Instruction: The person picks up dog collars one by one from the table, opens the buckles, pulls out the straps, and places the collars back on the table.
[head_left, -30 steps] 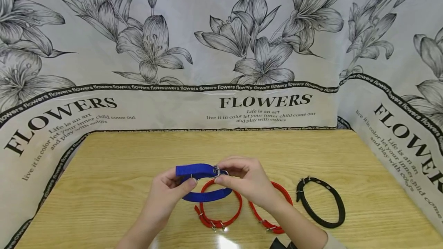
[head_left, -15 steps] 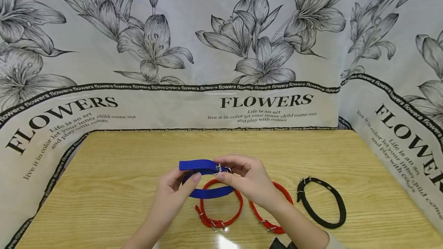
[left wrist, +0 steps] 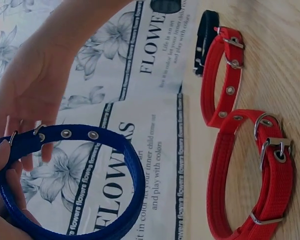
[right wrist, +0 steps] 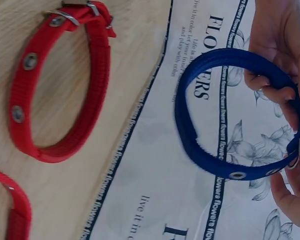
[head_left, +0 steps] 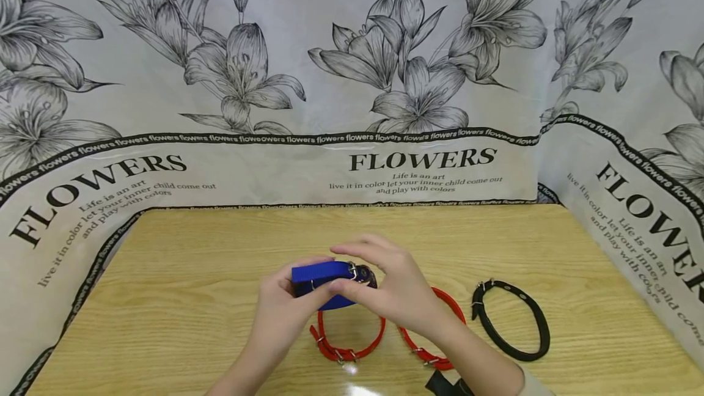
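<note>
My left hand (head_left: 283,301) pinches a blue dog collar (head_left: 321,272), buckled into a loop and held up over the table. The collar's metal buckle (head_left: 353,270) faces the right hand. My right hand (head_left: 398,286) is around that buckle side, its index finger raised off the strap and its thumb near the left thumb. In the left wrist view, the right hand's fingers (left wrist: 47,147) extend loosely behind the blue strap (left wrist: 132,165), where eyelets and a ring show. Whether the right thumb touches the collar is hard to tell.
Two red collars (head_left: 379,338) lie buckled on the wooden table (head_left: 181,298), one partly behind the right forearm. Farther right lies a black collar (head_left: 541,335). A dark object (head_left: 440,384) is cut off by the bottom edge. Flower-printed cloth (head_left: 264,170) surrounds the table.
The blue collar has tilted and turned, its lower loop now mostly hidden. My right index finger has lifted off the buckle, and the left hand has shifted slightly right.
</note>
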Motion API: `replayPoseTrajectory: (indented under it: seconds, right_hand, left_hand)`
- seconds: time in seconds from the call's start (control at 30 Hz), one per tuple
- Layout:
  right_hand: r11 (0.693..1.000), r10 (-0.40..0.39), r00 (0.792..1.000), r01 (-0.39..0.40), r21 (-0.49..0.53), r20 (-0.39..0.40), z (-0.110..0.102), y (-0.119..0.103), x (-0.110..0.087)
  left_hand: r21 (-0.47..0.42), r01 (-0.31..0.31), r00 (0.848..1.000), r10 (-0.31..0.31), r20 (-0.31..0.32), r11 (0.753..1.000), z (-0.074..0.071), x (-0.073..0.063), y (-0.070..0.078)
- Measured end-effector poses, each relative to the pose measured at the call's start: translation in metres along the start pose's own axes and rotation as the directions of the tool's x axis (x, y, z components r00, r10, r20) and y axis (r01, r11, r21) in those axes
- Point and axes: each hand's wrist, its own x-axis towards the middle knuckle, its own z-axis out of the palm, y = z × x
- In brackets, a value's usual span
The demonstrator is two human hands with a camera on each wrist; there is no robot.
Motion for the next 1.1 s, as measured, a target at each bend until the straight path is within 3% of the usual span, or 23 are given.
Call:
replayPoseTrajectory:
  seconds: [0.13,0.33,0.43,0.57,0.67,0.77,0.87,0.97,1.03,1.1]
  right_hand:
    - [0.996,-0.085,0.996,0.085,-0.036,0.003,0.001,-0.002,0.004]
    - [0.996,-0.067,0.997,0.07,0.057,-0.048,0.002,-0.003,0.002]
    - [0.984,-0.013,0.997,0.025,0.175,-0.072,0.002,-0.003,-0.001]
    - [0.912,0.141,0.987,-0.1,0.397,-0.075,0.0,-0.002,-0.003]
    - [0.852,0.22,0.974,-0.16,0.498,-0.064,-0.002,0.0,-0.004]
    - [0.84,0.223,0.973,-0.156,0.52,-0.068,-0.004,0.002,-0.005]
    - [0.857,0.198,0.977,-0.135,0.497,-0.075,-0.004,0.004,-0.005]
    - [0.873,0.168,0.984,-0.119,0.473,-0.064,-0.002,0.006,-0.005]
    - [0.882,0.147,0.988,-0.108,0.459,-0.051,0.0,0.006,-0.005]
    - [0.891,0.126,0.991,-0.093,0.445,-0.044,0.001,0.006,-0.005]
  left_hand:
    - [-0.009,0.009,1.0,-0.009,-0.004,1.0,0.001,0.0,-0.001]
    - [-0.095,-0.027,1.0,0.027,0.003,0.995,-0.001,-0.001,-0.003]
    - [-0.122,-0.049,0.998,0.054,0.037,0.991,-0.002,-0.001,-0.003]
    - [-0.131,-0.064,0.995,0.072,0.062,0.989,-0.002,-0.001,-0.001]
    - [-0.087,-0.087,0.992,0.094,0.082,0.992,-0.001,-0.001,0.001]
    - [0.006,-0.146,0.981,0.144,0.131,0.989,-0.001,0.0,0.002]
    - [0.125,-0.269,0.954,0.246,0.172,0.955,0.001,0.0,0.004]
    - [0.26,-0.34,0.937,0.303,0.171,0.904,0.005,0.0,0.007]
    - [0.373,-0.346,0.938,0.305,0.166,0.861,0.008,0.0,0.012]
    - [0.482,-0.32,0.947,0.272,0.168,0.816,0.01,0.002,0.016]
